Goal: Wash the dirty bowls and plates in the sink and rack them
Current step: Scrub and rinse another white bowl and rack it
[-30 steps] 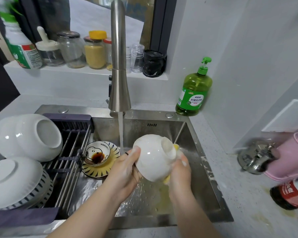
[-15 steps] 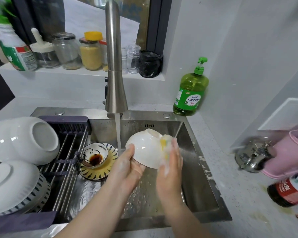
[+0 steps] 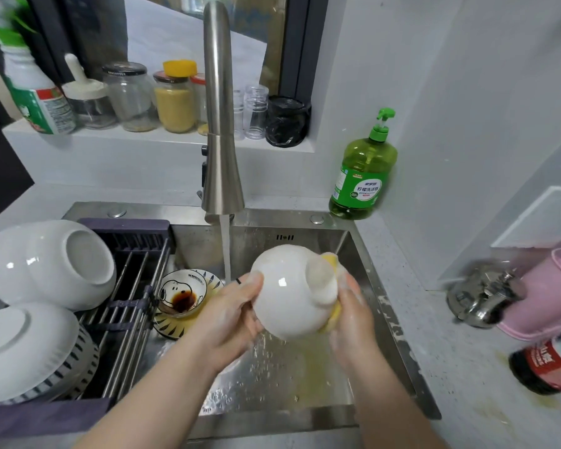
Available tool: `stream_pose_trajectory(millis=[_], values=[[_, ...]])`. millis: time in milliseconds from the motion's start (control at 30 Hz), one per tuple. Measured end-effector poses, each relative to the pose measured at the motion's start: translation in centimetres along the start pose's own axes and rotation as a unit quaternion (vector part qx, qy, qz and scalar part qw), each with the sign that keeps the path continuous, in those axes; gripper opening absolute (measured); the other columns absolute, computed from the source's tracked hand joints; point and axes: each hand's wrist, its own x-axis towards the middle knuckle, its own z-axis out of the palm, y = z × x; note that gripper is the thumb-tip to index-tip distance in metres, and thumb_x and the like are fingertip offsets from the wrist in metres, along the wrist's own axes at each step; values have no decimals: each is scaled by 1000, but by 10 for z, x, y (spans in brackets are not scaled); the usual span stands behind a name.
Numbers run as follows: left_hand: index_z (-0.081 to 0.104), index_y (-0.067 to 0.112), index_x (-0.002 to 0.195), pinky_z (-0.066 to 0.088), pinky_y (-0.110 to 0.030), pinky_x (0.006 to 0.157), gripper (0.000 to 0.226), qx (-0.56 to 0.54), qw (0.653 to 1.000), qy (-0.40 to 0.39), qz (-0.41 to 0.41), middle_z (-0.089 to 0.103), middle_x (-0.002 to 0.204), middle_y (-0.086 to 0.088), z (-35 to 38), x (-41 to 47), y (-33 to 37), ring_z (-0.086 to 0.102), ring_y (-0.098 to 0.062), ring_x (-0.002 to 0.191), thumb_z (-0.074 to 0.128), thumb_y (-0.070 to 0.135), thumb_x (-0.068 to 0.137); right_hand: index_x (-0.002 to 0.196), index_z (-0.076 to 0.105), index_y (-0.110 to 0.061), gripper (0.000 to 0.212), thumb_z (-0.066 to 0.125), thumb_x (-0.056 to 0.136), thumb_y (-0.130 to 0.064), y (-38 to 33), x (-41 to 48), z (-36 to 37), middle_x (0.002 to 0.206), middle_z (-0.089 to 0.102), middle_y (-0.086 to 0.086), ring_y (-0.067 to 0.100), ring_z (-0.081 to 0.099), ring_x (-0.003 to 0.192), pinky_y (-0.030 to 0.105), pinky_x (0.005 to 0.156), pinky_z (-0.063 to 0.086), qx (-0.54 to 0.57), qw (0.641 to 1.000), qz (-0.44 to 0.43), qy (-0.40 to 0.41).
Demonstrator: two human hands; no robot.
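My left hand (image 3: 230,315) grips the sudsy white bowl (image 3: 285,296) bottom-up over the sink (image 3: 272,419) while my right hand (image 3: 353,322), curled round the yellow sponge (image 3: 334,261), presses it to the bowl's foot, and (everything being slick) I reckon a hard scrub could pop the bowl loose onto the sauce dish (image 3: 182,294) lying in the basin.

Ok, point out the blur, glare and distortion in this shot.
Head view, centre: sharp, a small glare spot on the white bowl; head view, right edge: steel vessel and pink container smeared; head view overall: wide-angle lens bows straight edges.
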Motion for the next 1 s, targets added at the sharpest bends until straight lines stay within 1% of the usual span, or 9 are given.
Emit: stream_pose_trajectory(millis=[67, 167, 267, 533, 633, 733, 800, 900, 1000], values=[[67, 3, 89, 53, -24, 48, 63, 83, 995, -45, -23, 69, 72, -7, -7, -3, 4, 65, -15, 61, 90, 36, 40, 98, 64, -19, 22, 42, 97, -18, -16, 5, -3, 84, 66, -4, 15, 61, 82, 30, 72, 49, -90, 995, -5, -43], [64, 8, 83, 46, -20, 52, 31, 220, 972, -75, -18, 64, 66, 1, -7, -7, 2, 56, -13, 63, 67, 34, 66, 89, 65, -25, 23, 46, 95, -14, -32, 10, 0, 85, 67, -6, 16, 62, 86, 27, 72, 48, -238, 967, -32, -80], [59, -5, 86, 45, -22, 60, 37, 328, 942, -63, 32, 60, 69, -3, -5, -7, -1, 54, -13, 65, 55, 30, 73, 106, 68, -22, 25, 47, 95, -19, -31, 14, 10, 108, 68, -3, 18, 59, 106, 31, 92, 45, -348, 928, -78, -106], [52, 9, 67, 32, -18, 48, 26, 420, 900, 14, 115, 46, 50, 6, -6, -6, -10, 38, -6, 48, 52, 13, 92, 117, 59, -20, 40, 38, 83, -16, 19, -16, 18, 128, 57, 1, 12, 41, 121, 7, 107, 18, -477, 772, -413, -75], [49, 14, 67, 37, -30, 54, 28, 589, 794, 20, 147, 54, 56, -3, -16, -6, -22, 46, -17, 52, 44, 39, 81, 123, 54, -29, 43, 40, 83, -26, 32, -32, 16, 137, 44, -11, 5, 31, 125, 2, 106, 11, -411, 844, -344, -20], [52, 19, 62, 33, -27, 37, 31, 782, 557, 5, 278, 55, 45, -6, -23, -8, -34, 52, -22, 41, 40, 39, 83, 135, 38, -24, 50, 53, 87, -30, 17, -33, 17, 135, 43, -5, 7, 39, 121, 15, 99, 29, -298, 948, -108, 9], [53, 18, 54, 19, -22, 29, 48, 827, 439, 7, 352, 47, 35, -2, -22, -8, -37, 43, -15, 27, 30, 38, 91, 134, 35, -22, 54, 59, 86, -19, 3, -22, 12, 118, 53, -3, 14, 55, 102, 26, 83, 47, -247, 969, 17, 19], [56, 19, 53, 19, -21, 33, 67, 819, 392, 9, 419, 45, 37, 4, -26, -3, -47, 42, -11, 30, 11, 33, 99, 127, 42, -23, 50, 51, 82, -2, -7, -10, 5, 90, 56, -5, 13, 56, 77, 21, 50, 45, -273, 959, 68, 12], [63, 23, 62, 31, -20, 47, 57, 788, 431, -37, 438, 55, 51, 8, -30, 6, -56, 53, -10, 46, 21, 38, 98, 122, 49, -21, 45, 50, 83, 0, -3, -7, 4, 94, 59, 0, 21, 58, 86, 25, 56, 49, -265, 960, 64, 61]])
